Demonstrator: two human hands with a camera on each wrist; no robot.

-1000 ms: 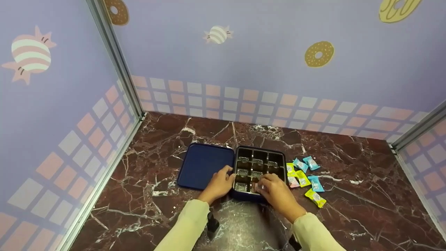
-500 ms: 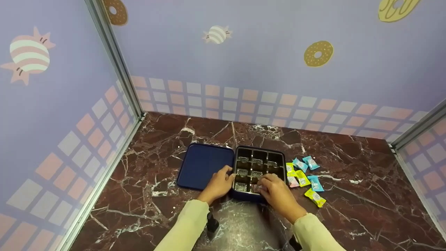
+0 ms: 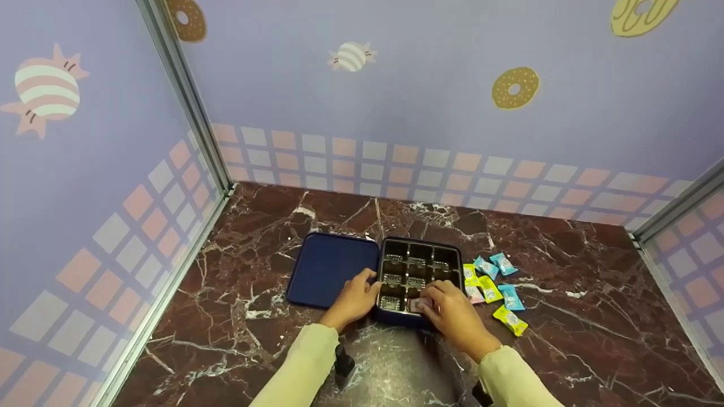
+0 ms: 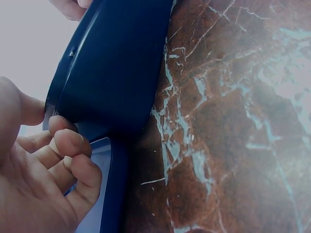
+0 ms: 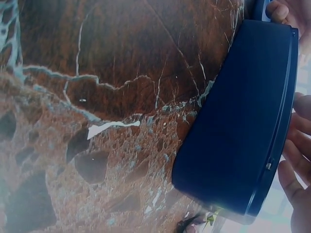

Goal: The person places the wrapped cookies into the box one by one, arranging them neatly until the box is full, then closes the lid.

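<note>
Two hands at the dark blue candy box, one pink candy going in

Our right hand [image 3: 452, 314] pinches a small pink wrapped candy [image 3: 418, 304] over the front row of the dark blue square box with nine compartments [image 3: 419, 273], and our left hand [image 3: 353, 298] rests with curled fingers round the left wall of this box, steadying it on the dark red marble table [image 3: 565, 254]. We judge the work only begun: the other compartments look empty of coloured candies, and about seven yellow, blue and pink wrapped candies [image 3: 494, 288] wait just beside the box on its right. The flat dark blue lid [image 3: 331, 270] lies touching the box on the left. Compared with a second ago, the pink candy shows more clearly and our right hand has drawn back a little.
</note>
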